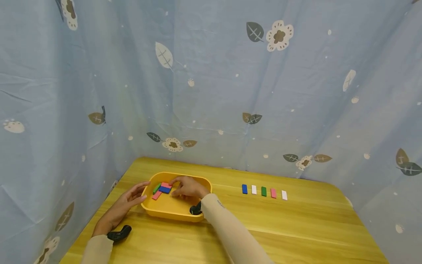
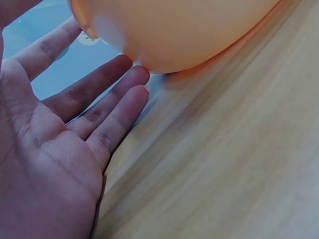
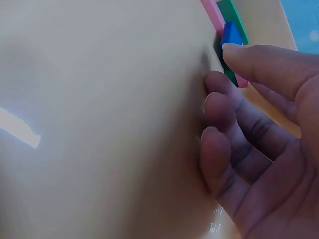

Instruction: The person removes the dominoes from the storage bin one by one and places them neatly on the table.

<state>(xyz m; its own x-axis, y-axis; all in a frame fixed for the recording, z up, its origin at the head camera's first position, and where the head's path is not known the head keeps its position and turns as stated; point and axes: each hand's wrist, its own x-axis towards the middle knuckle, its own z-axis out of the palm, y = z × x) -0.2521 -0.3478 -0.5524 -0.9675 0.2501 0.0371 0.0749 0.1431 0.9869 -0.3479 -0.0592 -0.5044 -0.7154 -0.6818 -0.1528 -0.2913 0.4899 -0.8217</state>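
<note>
A yellow plastic tub stands on the table's left part. Inside it, at its left end, several small flat blocks lie in a loose heap: a blue block, a green block and pink blocks among them. My right hand reaches into the tub beside the heap, fingers bent and thumb apart from them. In the right wrist view the thumb tip overlaps the edge of the blue block; contact cannot be told. With fingers extended, my left hand rests its fingertips against the tub's left end.
Right of the tub, a spaced row of flat blocks lies on the wooden table: a blue block, a white block, a green block, a pink block and another white block. A patterned curtain hangs behind.
</note>
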